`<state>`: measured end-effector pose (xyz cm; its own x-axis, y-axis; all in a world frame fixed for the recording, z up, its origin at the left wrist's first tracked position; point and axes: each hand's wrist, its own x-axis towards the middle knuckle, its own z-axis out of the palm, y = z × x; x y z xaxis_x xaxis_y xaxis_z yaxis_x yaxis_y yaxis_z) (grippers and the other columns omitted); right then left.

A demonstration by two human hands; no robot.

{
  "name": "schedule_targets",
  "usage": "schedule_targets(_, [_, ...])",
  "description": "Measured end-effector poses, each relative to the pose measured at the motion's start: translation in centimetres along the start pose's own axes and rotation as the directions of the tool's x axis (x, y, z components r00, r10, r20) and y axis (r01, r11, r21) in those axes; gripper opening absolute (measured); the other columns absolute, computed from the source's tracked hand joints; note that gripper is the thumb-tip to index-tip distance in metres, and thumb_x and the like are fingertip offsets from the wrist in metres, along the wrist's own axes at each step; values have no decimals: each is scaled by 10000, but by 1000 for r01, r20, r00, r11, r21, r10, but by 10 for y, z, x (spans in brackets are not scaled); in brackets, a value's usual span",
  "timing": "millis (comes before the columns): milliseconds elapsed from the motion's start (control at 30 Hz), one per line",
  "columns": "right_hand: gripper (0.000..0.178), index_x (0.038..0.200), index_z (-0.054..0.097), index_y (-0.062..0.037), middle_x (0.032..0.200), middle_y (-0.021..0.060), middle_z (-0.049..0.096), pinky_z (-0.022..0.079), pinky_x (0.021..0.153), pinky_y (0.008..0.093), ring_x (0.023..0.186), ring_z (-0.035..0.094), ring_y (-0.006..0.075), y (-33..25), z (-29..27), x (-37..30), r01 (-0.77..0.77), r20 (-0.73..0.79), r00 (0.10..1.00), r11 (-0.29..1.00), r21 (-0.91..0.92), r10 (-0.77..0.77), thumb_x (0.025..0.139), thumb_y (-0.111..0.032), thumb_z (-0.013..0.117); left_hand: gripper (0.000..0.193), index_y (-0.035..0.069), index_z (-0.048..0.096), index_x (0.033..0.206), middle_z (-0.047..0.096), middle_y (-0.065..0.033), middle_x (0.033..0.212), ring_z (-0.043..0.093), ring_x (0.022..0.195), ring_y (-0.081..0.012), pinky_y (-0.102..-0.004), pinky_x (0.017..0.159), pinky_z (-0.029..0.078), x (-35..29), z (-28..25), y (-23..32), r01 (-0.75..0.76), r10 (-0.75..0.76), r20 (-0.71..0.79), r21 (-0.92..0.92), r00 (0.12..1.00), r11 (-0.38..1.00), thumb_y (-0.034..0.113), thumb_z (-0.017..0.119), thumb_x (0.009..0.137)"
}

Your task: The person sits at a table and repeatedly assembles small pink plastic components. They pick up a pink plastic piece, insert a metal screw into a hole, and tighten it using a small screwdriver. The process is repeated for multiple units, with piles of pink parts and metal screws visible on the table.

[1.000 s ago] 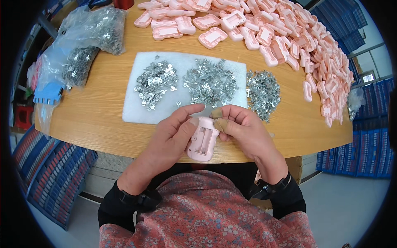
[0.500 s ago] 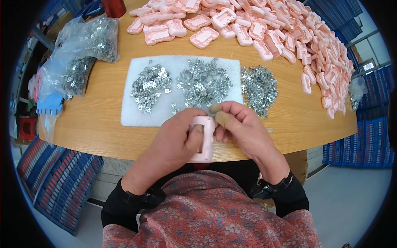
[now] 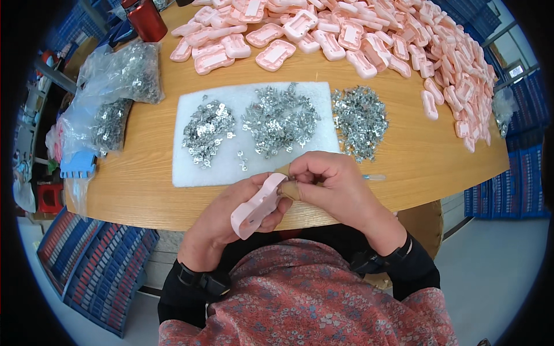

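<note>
My left hand (image 3: 231, 209) is closed round a pink plastic housing (image 3: 251, 212), which it holds tilted above the table's front edge. At the upper end of the housing, the covered fingertips of my right hand (image 3: 328, 187) are pinched together. Whatever they hold is too small or too hidden to make out. Beyond my hands lies a white foam sheet (image 3: 231, 175), carrying a left pile of small metal clips (image 3: 208, 130) and a middle pile of similar metal pieces (image 3: 280, 121). A third pile of metal pieces (image 3: 361, 122) rests on the wood just right of the sheet.
A large heap of pink housings (image 3: 398, 40) covers the far and right side of the wooden table (image 3: 415, 155). Clear bags of metal parts (image 3: 130, 75) lie at the left, near a blue foam piece (image 3: 78, 164). A red flask (image 3: 144, 20) stands behind them. Blue racks (image 3: 95, 259) stand below.
The housing has turned from upright and face-up to tilted on its side. My right hand's fingers have come together against its upper end. The whole view has shifted slightly.
</note>
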<state>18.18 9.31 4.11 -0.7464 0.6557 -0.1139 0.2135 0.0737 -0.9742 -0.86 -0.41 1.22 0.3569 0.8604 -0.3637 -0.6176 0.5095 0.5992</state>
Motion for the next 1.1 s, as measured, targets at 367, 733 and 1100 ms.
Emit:
schedule_targets(367, [226,1089,696,-31,845,10,574,444,643,234,720,509,72,5,-9,-17,151,-57,987,988,-17,-152,867,-72,708,413,84,461,1358,637,-200,972,513,625,-156,-244,502,371,5,-11,-12,116,-54,181,-350,982,929,305,503,1012])
schedule_targets(733, [254,1082,669,29,958,49,692,510,716,236,830,644,92,15,-79,-149,-66,-206,969,947,315,136,860,-70,741,549,116,298,1539,660,-103,1115,646,784,-129,-289,691,547,15,99,10,96,-246,148,643,958,760,326,460,1059])
schedule_targets(1100, [332,1161,642,59,1001,93,697,525,755,283,856,647,137,255,-194,-379,-576,-801,517,815,-65,302,887,-114,716,494,2,640,1218,698,-208,1086,677,995,-336,-407,864,543,144,-26,147,268,789,53,925,612,-270,353,666,871])
